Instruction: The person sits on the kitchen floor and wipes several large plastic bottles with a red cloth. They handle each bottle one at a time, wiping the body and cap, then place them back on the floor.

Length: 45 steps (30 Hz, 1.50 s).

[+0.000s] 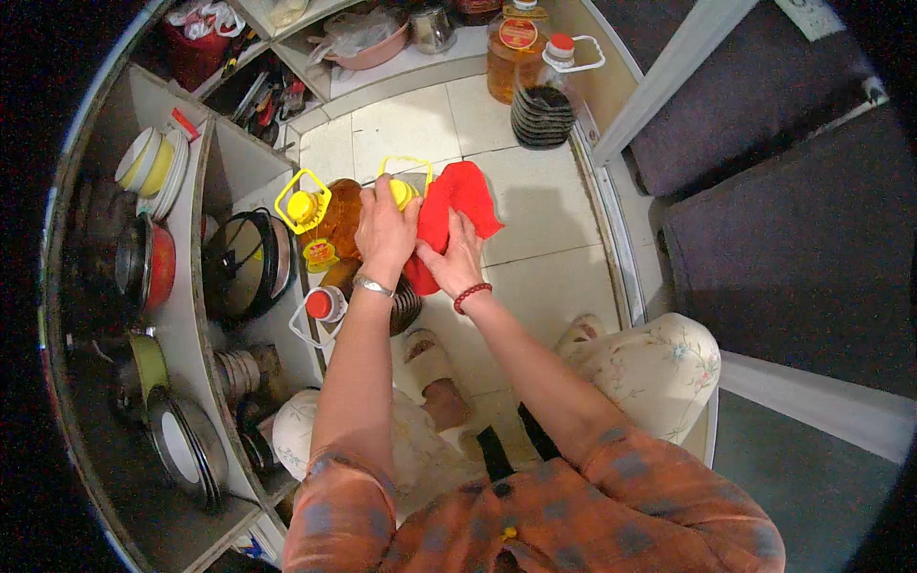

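Note:
My left hand [385, 227] grips the top of a plastic bottle by its yellow cap [402, 194]; a yellow loop handle stands up behind the cap. Most of that bottle is hidden by my hands and the cloth. With my right hand [456, 260] I hold a red cloth [461, 196] against the bottle's right side. Just left of my left hand stands an amber oil bottle [341, 218] with a yellow cap and handle. Nearer to me, beside my left forearm, is a bottle with a red cap [320, 304] and white handle.
Open shelves on the left hold stacked bowls [158, 167], a red pan [160, 263] and plates [180, 444]. Two large bottles, one of amber oil [504, 67] and one with dark contents [543, 110], stand at the far right of the tiled floor [544, 220]. A door track [621, 272] runs along the right.

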### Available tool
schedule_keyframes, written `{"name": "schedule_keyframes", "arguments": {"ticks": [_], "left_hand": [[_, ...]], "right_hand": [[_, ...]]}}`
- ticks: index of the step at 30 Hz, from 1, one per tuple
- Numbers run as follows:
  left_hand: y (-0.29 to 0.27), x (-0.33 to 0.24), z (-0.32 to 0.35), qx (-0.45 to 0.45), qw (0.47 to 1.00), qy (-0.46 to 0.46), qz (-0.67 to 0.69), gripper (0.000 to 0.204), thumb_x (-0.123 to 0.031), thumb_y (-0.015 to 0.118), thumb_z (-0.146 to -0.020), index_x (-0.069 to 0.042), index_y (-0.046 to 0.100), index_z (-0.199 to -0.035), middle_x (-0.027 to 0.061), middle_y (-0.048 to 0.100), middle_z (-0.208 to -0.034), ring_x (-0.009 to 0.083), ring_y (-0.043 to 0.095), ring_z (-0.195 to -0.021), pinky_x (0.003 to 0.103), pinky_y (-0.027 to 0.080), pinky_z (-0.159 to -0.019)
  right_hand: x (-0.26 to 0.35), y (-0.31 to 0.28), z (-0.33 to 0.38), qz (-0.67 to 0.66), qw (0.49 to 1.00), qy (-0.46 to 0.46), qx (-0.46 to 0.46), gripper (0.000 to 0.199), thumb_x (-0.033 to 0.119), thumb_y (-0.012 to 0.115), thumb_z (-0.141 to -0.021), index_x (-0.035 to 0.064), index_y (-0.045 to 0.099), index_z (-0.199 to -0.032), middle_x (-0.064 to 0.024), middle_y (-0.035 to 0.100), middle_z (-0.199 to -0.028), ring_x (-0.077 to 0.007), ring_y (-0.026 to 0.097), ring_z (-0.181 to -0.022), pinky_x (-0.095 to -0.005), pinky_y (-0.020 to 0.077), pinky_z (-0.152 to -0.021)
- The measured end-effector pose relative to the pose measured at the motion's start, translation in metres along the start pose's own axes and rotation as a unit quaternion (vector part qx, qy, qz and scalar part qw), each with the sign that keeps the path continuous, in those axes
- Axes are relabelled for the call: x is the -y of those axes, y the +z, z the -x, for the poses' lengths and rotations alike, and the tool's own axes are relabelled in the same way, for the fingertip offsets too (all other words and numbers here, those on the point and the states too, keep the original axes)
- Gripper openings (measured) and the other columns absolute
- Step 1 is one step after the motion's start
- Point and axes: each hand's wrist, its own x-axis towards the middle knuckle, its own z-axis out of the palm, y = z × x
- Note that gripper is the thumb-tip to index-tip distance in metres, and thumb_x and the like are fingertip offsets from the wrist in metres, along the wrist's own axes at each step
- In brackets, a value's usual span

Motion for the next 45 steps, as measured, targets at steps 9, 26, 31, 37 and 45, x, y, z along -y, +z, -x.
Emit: {"name": "schedule_keyframes", "arguments": {"ticks": [9, 26, 31, 37, 45], "left_hand": [[0.003, 0.011, -0.021, 0.051, 0.994, 0.079, 0.047, 0.044, -0.017, 0.065, -0.082, -0.008, 0.043, -0.120, 0.0225, 0.053, -0.112, 0.0438, 0.056, -0.101, 0.050, 0.049, -0.082], [0.008, 0.001, -0.044, -0.009, 0.998, 0.049, 0.041, 0.046, -0.016, 0.067, -0.081, -0.014, 0.047, -0.123, 0.0193, 0.057, -0.105, 0.0415, 0.060, -0.094, 0.048, 0.051, -0.077], [0.006, -0.008, -0.046, 0.001, 1.000, 0.015, 0.015, 0.049, -0.018, 0.068, -0.081, -0.014, 0.046, -0.125, 0.0208, 0.058, -0.108, 0.0413, 0.061, -0.092, 0.049, 0.051, -0.074], [0.021, 0.005, -0.042, -0.065, 0.996, 0.042, 0.036, 0.056, -0.015, 0.066, -0.082, -0.015, 0.040, -0.132, 0.0264, 0.051, -0.121, 0.0449, 0.063, -0.088, 0.049, 0.053, -0.073], [0.017, -0.045, -0.037, -0.126, 0.983, 0.127, -0.040, 0.063, -0.008, 0.059, -0.077, -0.012, 0.042, -0.138, 0.0241, 0.031, -0.146, 0.0408, 0.030, -0.136, 0.054, 0.023, -0.110]], "right_hand": [[-0.012, 0.008, -0.011, -0.026, 0.999, -0.019, -0.017, 0.080, 0.024, 0.071, -0.072, 0.0001, 0.033, -0.139, -0.0251, 0.045, -0.132, -0.0395, 0.042, -0.122, -0.0479, 0.0279, -0.107], [-0.019, 0.019, -0.026, -0.093, 0.995, -0.026, 0.036, 0.067, 0.004, 0.061, -0.081, 0.0062, 0.031, -0.142, -0.0238, 0.053, -0.125, -0.0390, 0.053, -0.113, -0.0449, 0.0418, -0.098], [-0.028, 0.017, -0.038, -0.195, 0.981, -0.003, 0.009, 0.062, 0.005, 0.059, -0.080, 0.0040, 0.038, -0.138, -0.0242, 0.059, -0.116, -0.0380, 0.058, -0.107, -0.0427, 0.0450, -0.094], [-0.004, -0.046, -0.118, -0.288, 0.957, -0.003, -0.044, 0.051, 0.002, 0.058, -0.078, 0.0035, 0.048, -0.128, -0.0101, 0.064, -0.106, -0.0223, 0.061, -0.097, -0.0343, 0.0474, -0.088], [0.004, -0.185, -0.237, -0.373, 0.924, 0.071, -0.043, 0.041, 0.013, 0.066, -0.079, -0.0002, 0.053, -0.115, -0.0126, 0.063, -0.106, -0.0247, 0.064, -0.091, -0.0371, 0.0529, -0.081]]}}
